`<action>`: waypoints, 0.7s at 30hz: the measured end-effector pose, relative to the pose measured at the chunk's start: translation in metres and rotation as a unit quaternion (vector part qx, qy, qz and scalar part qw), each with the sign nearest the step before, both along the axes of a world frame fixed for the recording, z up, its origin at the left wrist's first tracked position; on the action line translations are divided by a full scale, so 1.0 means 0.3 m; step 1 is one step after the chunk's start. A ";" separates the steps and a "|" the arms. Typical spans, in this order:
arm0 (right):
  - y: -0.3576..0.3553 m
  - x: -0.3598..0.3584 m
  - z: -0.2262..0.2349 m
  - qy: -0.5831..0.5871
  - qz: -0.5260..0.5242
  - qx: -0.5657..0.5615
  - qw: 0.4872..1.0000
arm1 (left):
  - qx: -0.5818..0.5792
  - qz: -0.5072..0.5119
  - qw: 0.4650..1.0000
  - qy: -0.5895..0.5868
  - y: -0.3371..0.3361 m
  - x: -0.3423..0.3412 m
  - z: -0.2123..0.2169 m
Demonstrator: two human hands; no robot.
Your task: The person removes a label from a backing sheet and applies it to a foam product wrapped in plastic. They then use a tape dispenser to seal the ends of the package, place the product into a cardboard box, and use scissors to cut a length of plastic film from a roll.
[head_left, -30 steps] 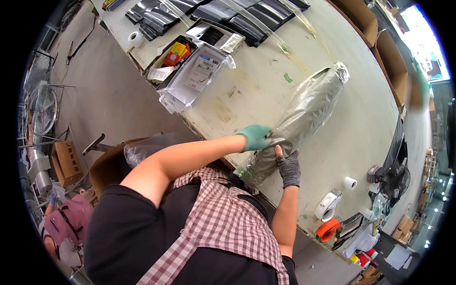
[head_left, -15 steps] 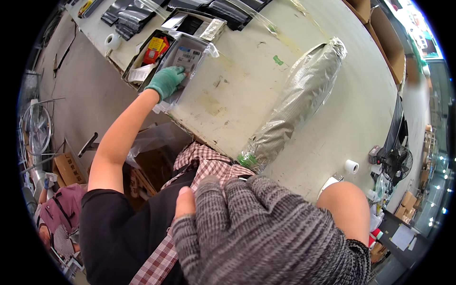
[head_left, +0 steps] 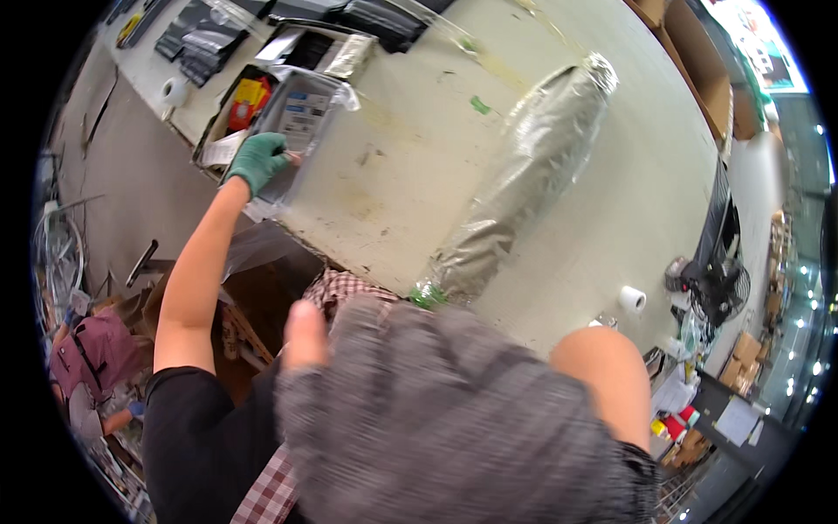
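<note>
My left hand (head_left: 257,164), in a green glove with bare fingertips, is over the near end of a grey plastic bin (head_left: 316,144). Its fingers are curled in; whatever they pinch, if anything, is hidden. Inside the bin lie white printed labels (head_left: 303,118). Close in front of the camera, my right hand (head_left: 445,410) wears a grey knit glove with a bare thumb tip. It is blurred, fingers stretched out, with nothing visible in it. Beyond it on the table rests a long roll in silvery wrap (head_left: 528,179), green at its near end.
Beside the bin stands a box with red and yellow packets (head_left: 249,103). Black plastic bags (head_left: 205,39) lie farther back. A white tape roll (head_left: 632,299) and a black fan (head_left: 720,293) are at the right. Another person with a purple bag (head_left: 98,354) is at lower left.
My left hand has drawn back toward the bin's near end, its fingers more curled. The whole view has shifted slightly, and my right hand has moved a little left and blurred.
</note>
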State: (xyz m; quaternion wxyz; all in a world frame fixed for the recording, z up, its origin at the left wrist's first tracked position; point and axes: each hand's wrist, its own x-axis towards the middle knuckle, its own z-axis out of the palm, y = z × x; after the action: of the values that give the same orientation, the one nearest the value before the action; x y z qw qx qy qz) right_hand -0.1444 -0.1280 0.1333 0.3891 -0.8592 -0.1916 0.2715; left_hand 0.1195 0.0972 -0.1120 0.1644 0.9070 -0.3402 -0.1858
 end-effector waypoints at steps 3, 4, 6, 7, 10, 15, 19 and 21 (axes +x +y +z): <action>0.001 0.047 0.010 0.048 0.070 0.041 0.996 | -0.142 0.054 0.984 -0.097 -0.006 -0.008 0.045; -0.007 0.066 0.010 0.073 0.083 0.062 0.992 | -0.139 0.093 0.980 -0.106 -0.069 -0.057 0.154; -0.040 0.135 -0.042 0.128 0.044 0.088 0.987 | -0.273 0.114 0.948 -0.115 -0.119 -0.168 0.232; -0.066 0.141 -0.066 0.136 -0.060 0.070 0.986 | -0.290 0.062 0.946 -0.128 -0.190 -0.239 0.275; -0.119 0.061 -0.496 -0.107 -0.454 0.020 0.885 | -0.273 -0.069 0.943 -0.179 -0.322 -0.459 0.315; -0.129 -0.125 -0.586 -0.030 -0.708 0.338 0.620 | -0.352 -0.212 0.912 0.004 -0.474 -0.684 0.332; -0.172 -0.219 -0.482 -0.053 -0.724 0.290 0.623 | -0.315 0.094 0.781 0.531 -0.457 -0.666 0.327; -0.189 -0.236 -0.489 -0.034 -0.715 0.261 0.648 | -0.290 0.100 0.756 0.578 -0.470 -0.658 0.335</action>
State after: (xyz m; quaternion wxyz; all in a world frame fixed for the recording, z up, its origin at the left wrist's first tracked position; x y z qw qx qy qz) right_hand -0.2152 -0.1847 -0.0133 0.6641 -0.6009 0.4060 -0.1818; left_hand -0.0779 -0.0436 -0.0116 0.6029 0.5645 -0.1253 -0.5497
